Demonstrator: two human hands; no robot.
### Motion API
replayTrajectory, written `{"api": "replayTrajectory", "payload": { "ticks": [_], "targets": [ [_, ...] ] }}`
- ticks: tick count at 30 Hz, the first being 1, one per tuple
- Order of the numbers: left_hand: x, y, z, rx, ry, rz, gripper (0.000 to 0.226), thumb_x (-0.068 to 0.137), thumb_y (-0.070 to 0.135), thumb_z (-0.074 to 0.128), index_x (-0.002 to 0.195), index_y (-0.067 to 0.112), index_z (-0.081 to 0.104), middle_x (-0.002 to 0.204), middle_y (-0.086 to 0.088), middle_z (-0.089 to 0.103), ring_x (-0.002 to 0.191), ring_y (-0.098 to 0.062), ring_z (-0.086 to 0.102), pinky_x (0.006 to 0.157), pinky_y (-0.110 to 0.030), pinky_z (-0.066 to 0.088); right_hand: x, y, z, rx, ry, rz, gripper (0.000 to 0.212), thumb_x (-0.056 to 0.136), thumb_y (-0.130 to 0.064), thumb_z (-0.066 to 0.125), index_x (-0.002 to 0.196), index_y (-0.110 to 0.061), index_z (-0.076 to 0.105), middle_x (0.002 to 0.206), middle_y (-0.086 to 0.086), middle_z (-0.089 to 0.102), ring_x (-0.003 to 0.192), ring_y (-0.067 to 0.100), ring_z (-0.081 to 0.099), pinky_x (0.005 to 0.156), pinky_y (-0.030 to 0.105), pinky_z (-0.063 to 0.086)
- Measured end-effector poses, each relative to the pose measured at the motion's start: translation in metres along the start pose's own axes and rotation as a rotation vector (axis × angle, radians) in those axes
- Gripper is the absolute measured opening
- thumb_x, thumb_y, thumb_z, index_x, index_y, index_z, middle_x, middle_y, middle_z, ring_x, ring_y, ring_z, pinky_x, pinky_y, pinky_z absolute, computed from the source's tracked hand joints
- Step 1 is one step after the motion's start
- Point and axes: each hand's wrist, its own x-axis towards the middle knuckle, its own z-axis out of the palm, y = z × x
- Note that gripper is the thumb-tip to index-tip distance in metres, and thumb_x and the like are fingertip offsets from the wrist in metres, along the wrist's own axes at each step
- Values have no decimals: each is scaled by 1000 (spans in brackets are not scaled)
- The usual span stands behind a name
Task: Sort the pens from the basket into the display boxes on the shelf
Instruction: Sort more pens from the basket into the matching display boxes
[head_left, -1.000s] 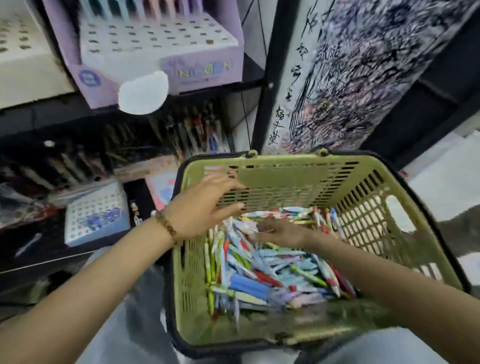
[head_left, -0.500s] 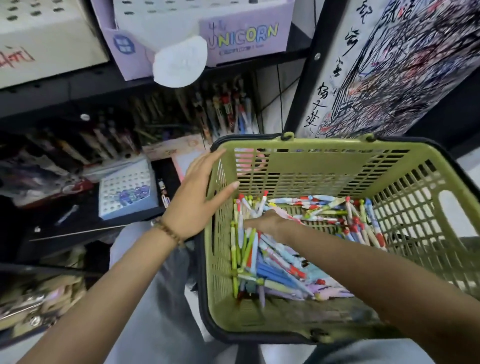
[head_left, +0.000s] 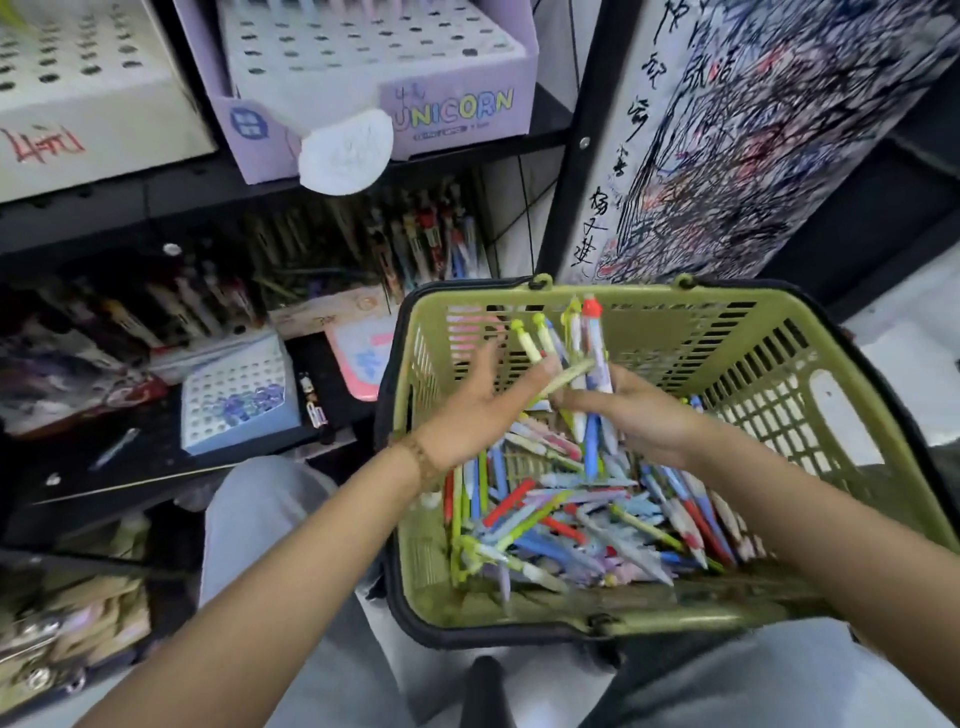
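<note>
Heaped loose under the fingers, in the basket (head_left: 883, 415): most pens (head_left: 571, 525). Gripped in the curled right fingers (head_left: 574, 404): a bunch (head_left: 589, 348), long axis upright, caps away. Just left, spread and holding nothing: left fingers (head_left: 537, 378). Farther up-left on the shelf (head_left: 156, 202): the Unicorn display box (head_left: 452, 111).

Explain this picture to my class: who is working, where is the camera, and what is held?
No machine here: a person works with bare hands, filmed by one camera on their head, looking down. The green basket holds loose coloured pens. The right hand grips a bunch of pens, held upright. The left hand is open, fingers straight, beside that bunch. On the shelf stands a purple display box with rows of holes.
</note>
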Motion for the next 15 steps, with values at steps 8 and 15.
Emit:
{"api": "replayTrajectory", "payload": {
  "ticks": [8, 15],
  "targets": [
    [2, 1, 32, -99, -314, -239, 25, 99, 36, 40, 104, 14, 51, 88, 3, 53, 62, -1, 60, 60, -15, 55, -20, -14, 11, 155, 161, -23, 24, 93, -24, 57, 105, -4, 60, 89, 25, 59, 84, 32, 50, 74, 36, 48],
    [4, -5, 15, -712, -29, -183, 48, 102, 38, 26, 129, 7, 51, 116, -14, 63, 92, -21, 63, 82, -36, 54, -27, -23, 16, 15, 143, -105, 29, 94, -31, 55, 86, -4, 58, 50, -3, 52, 51, 21, 50, 48, 26, 40]
  ]
}}
